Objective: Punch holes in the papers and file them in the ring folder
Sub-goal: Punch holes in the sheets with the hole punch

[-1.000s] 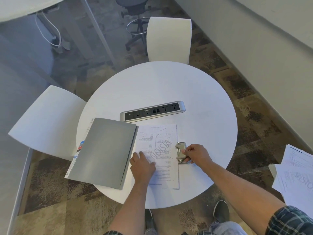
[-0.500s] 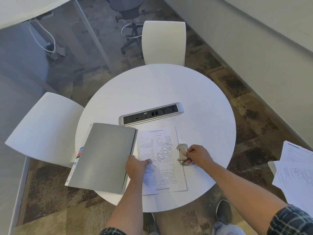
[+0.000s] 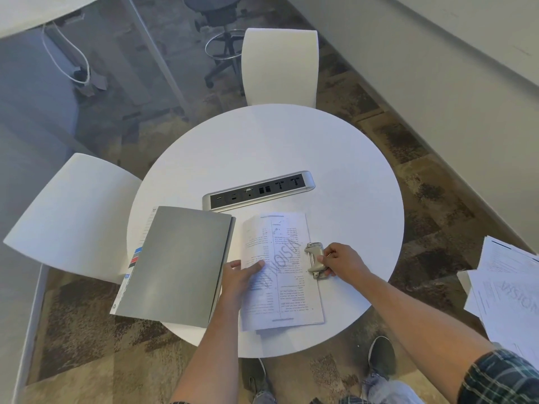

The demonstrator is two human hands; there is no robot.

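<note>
Head view, one item per line of sight, listed from my own grip outward. Right hand [image 3: 342,260]: fingers curled round the hole punch [image 3: 315,260], holding it; the punch sits on the right edge of the papers [image 3: 287,275], which looks slid into its slot, I judge so the holes land along that margin. Left hand [image 3: 242,275]: thumb on top of the near-left part of the sheets, fingers apparently under their lifted edge, pinching the stack; held so, I think, to keep the sheets square against the punch while my right presses. Papers: a small printed stack between my two hands, lying flat on the round white table [image 3: 335,158] except where my left raises it. Ring folder [image 3: 178,266]: grey, closed, just beyond my left hand, overhanging the table's near-left rim; coloured index tabs show at its far side. It is kept close because the sheets go there once punched. Socket strip [image 3: 259,190]: beyond the papers, away from both hands. Spare sheets [image 3: 507,290]: loose pile well off to my right, off the table. Filing not yet begun.
</note>
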